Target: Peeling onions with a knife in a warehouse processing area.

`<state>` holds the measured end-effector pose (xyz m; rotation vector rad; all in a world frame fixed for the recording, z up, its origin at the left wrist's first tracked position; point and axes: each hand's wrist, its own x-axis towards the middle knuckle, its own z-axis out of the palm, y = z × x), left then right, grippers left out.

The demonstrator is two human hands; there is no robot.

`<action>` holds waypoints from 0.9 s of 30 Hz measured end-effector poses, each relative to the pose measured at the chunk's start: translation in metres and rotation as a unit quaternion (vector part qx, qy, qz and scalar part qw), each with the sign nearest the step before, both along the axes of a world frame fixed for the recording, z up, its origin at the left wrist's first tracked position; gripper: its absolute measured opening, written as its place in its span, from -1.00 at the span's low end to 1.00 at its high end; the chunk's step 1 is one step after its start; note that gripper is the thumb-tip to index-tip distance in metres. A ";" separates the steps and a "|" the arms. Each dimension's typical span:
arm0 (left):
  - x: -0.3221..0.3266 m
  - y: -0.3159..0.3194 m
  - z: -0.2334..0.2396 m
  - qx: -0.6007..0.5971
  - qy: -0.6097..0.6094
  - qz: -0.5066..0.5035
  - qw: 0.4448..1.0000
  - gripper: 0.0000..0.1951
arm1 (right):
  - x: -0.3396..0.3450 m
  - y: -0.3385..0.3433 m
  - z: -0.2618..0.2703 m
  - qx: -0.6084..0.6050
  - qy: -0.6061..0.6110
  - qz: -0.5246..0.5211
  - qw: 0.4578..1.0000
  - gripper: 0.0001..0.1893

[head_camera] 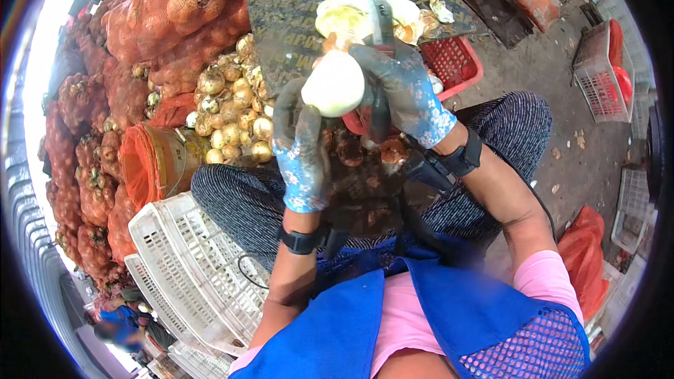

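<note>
Gloved in dark-palmed, blue floral fabric, my left hand (303, 150) grips the lower left side of a peeled white onion (334, 84). My right hand (403, 89), in a matching glove, is at the onion's right side and holds a knife with a broad blade (380, 16) pointing away from me. Some of its fingers are hidden. Beyond the onion, a cut pale onion (343, 15) and another peeled onion (403, 9) lie with loose skins (441, 9) on a dark printed board (284, 26).
Unpeeled onions (231, 110) are heaped left of the board, near a bucket (158, 160) and red mesh sacks (179, 26). White crates (200, 268) stand at lower left. A red basket (463, 76) sits under the board's right side. Another person (124, 326) is at far lower left.
</note>
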<state>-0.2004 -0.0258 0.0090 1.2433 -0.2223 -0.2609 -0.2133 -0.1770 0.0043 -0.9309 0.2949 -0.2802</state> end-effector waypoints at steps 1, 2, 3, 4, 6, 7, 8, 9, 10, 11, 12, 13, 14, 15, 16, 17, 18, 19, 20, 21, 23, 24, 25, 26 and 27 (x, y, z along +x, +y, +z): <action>-0.003 -0.006 -0.002 0.000 0.000 0.002 1.000 -0.40 | -0.002 0.001 0.004 0.000 0.000 0.002 1.000 -0.72; -0.004 -0.013 -0.004 -0.037 0.005 0.014 0.999 -0.41 | -0.004 0.003 0.007 -0.063 0.012 -0.006 0.998 -0.71; -0.003 -0.017 -0.006 -0.073 0.011 0.026 0.997 -0.41 | -0.006 0.005 0.011 -0.125 0.023 -0.014 0.992 -0.71; -0.001 -0.017 -0.010 -0.047 -0.025 0.015 0.998 -0.39 | -0.009 0.012 0.018 -0.191 -0.018 -0.062 0.979 -0.70; 0.000 -0.015 -0.006 -0.069 0.006 0.001 0.998 -0.36 | -0.012 0.011 0.020 -0.237 -0.016 -0.066 0.969 -0.69; 0.002 -0.014 -0.005 -0.090 0.038 -0.017 0.995 -0.34 | -0.014 0.009 0.019 -0.283 -0.013 -0.073 0.956 -0.69; 0.004 -0.011 -0.007 -0.139 0.066 -0.024 0.988 -0.32 | -0.015 -0.005 0.008 -0.128 -0.060 -0.018 0.990 -0.70; 0.008 -0.003 -0.010 -0.187 0.092 -0.027 0.978 -0.30 | -0.012 -0.009 0.024 -0.140 0.032 -0.015 0.990 -0.60; 0.012 0.004 -0.011 -0.219 0.107 -0.062 0.968 -0.28 | -0.007 -0.019 0.011 -0.280 0.057 -0.063 0.956 -0.62; 0.015 0.010 -0.010 -0.250 0.122 -0.097 0.956 -0.27 | -0.003 -0.033 -0.005 -0.414 0.080 -0.110 0.900 -0.63; 0.015 0.013 -0.009 -0.250 0.121 -0.096 0.956 -0.27 | 0.002 -0.039 -0.004 -0.407 0.067 -0.095 0.906 -0.61; 0.015 0.015 -0.008 -0.270 0.153 -0.074 0.948 -0.27 | 0.001 -0.038 -0.003 -0.406 0.065 -0.095 0.906 -0.61; 0.015 0.017 -0.007 -0.289 0.185 -0.051 0.938 -0.26 | -0.003 -0.036 0.001 -0.478 0.051 -0.109 0.870 -0.70; 0.015 0.018 -0.005 -0.290 0.181 -0.046 0.939 -0.26 | -0.007 -0.029 0.006 -0.545 0.033 -0.120 0.829 -0.77; 0.015 0.018 -0.004 -0.280 0.169 -0.026 0.945 -0.25 | -0.009 -0.018 0.008 -0.507 -0.015 -0.121 0.853 -0.78; 0.015 0.020 -0.002 -0.270 0.157 -0.005 0.950 -0.24 | -0.016 -0.012 0.017 -0.567 -0.013 -0.089 0.819 -0.79; 0.017 0.024 0.000 -0.280 0.154 -0.024 0.947 -0.29 | -0.018 -0.004 0.018 -0.555 -0.025 -0.078 0.828 -0.79; 0.018 0.028 0.002 -0.278 0.149 -0.018 0.949 -0.29 | -0.018 0.003 0.018 -0.542 -0.037 -0.065 0.837 -0.80; 0.020 0.032 0.003 -0.267 0.141 -0.016 0.953 -0.31 | -0.018 0.007 0.018 -0.539 -0.044 -0.060 0.839 -0.80; 0.022 0.035 0.002 -0.257 0.134 -0.016 0.957 -0.32 | -0.019 0.005 0.016 -0.538 -0.026 -0.045 0.841 -0.80; 0.028 0.052 0.012 -0.267 0.106 -0.009 0.958 -0.36 | -0.018 0.000 0.011 -0.574 0.020 -0.046 0.817 -0.78; 0.030 0.067 0.020 -0.212 0.074 0.068 0.972 -0.36 | -0.017 -0.010 0.001 -0.571 0.032 -0.049 0.819 -0.73; 0.031 0.085 0.028 -0.154 0.044 0.141 0.977 -0.36 | -0.015 -0.019 -0.007 -0.568 0.047 -0.054 0.820 -0.66; 0.033 0.116 0.038 -0.139 0.012 0.157 0.978 -0.35 | -0.012 -0.021 -0.010 -0.543 0.060 -0.059 0.835 -0.66; 0.033 0.143 0.048 -0.129 -0.022 0.167 0.977 -0.33 | -0.009 -0.024 -0.011 -0.522 0.073 -0.067 0.847 -0.65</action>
